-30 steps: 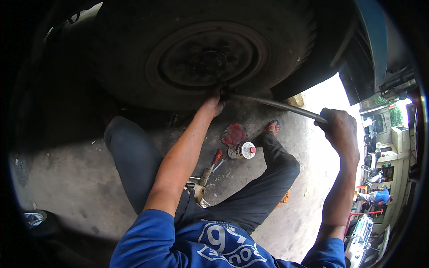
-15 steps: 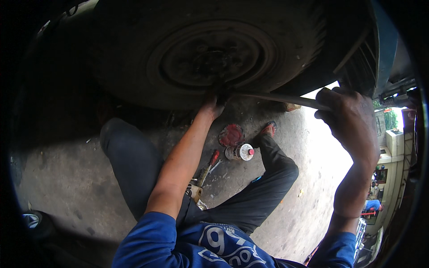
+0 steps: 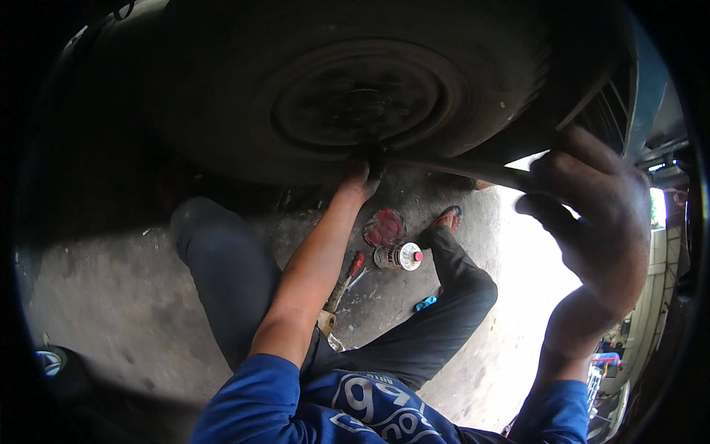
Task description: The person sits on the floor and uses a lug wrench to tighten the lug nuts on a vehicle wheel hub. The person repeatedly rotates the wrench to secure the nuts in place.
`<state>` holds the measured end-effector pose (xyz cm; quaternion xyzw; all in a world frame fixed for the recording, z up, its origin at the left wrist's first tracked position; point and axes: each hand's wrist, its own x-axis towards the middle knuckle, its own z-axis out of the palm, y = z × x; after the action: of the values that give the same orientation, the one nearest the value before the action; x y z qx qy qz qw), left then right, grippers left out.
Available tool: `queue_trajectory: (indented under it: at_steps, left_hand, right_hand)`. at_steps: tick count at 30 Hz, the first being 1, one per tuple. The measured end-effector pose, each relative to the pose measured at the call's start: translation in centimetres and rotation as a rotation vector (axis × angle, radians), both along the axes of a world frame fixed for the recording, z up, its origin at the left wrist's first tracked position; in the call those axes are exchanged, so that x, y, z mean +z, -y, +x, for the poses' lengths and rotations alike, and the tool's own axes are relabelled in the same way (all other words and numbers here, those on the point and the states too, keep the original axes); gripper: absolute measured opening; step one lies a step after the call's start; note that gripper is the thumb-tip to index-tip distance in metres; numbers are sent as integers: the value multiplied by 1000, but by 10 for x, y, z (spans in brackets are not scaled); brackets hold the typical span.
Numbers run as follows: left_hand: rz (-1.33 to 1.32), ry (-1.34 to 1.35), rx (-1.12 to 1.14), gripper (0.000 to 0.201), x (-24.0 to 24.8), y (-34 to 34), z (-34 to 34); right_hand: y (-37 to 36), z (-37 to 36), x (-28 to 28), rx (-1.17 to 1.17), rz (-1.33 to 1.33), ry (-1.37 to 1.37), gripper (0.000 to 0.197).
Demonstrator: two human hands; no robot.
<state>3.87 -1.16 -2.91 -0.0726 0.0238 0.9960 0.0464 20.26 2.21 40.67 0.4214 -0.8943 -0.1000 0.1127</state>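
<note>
A large dark wheel (image 3: 481,96) with a recessed hub (image 3: 362,103) fills the top of the view. Close to the rim's lower edge, my left hand (image 3: 363,175) is closed around the near end of a long metal bar (image 3: 466,169); its fingers are mostly in shadow. The bar runs right, roughly level, to my right hand (image 3: 588,203), whose fingers curl over its other end with the thumb below. Motion blurs that hand a little. What the bar's left end fits onto is too dark to make out.
Between my legs on the concrete floor are a red dish (image 3: 384,227), a white can with a red cap (image 3: 399,256), a red-handled tool (image 3: 356,263) and a wrench (image 3: 358,279). A blue item (image 3: 425,303) lies beside my right leg. Vehicle bodywork (image 3: 651,81) hangs at upper right.
My right hand has shifted slightly right and down, nearer in view, and looks looser on the bar. My left hand stays by the rim. The view has moved slightly, showing more of the blue item.
</note>
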Motion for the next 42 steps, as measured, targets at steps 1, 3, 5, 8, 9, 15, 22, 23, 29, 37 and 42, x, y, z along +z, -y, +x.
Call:
queue_trajectory:
  at_steps: [1,3,5,8,9,15,22,23,29,37,42]
  left_hand:
    - [-38,-24,9,29,0,1,-1]
    - [-106,5,46,31,6,0,-2]
    - [-151,64,93,31,15,-5,-2]
    - [-203,117,33,29,28,-12,-2]
    - [-265,144,43,30,30,-13,-1]
    - [-562,117,62,33,25,-1,3]
    - [-855,149,-79,31,30,28,13]
    - [-888,133,-108,32,31,32,15]
    - [-1072,-69,-52,39,23,54,31]
    - [-2164,48,-151,61,130,111,95]
    - [-2599,38,-249,63,253,170,128]
  right_hand:
    - [-15,3,4,-114,79,-27,19]
    - [-56,1,1,-249,9,-37,17]
    - [-103,-4,-15,-416,-63,-43,15]
    - [-183,-31,-54,-468,-190,30,18]
    - [-211,-45,-76,-497,-259,34,20]
    - [-325,-131,-301,-839,-234,142,33]
    - [-248,-112,-562,-893,-452,566,38]
    - [-229,-109,-577,-915,-443,632,37]
    - [-115,-17,-621,-720,-425,925,46]
    - [123,81,-520,-817,-1233,1230,41]
    - [175,100,-356,-866,-1814,1619,33]
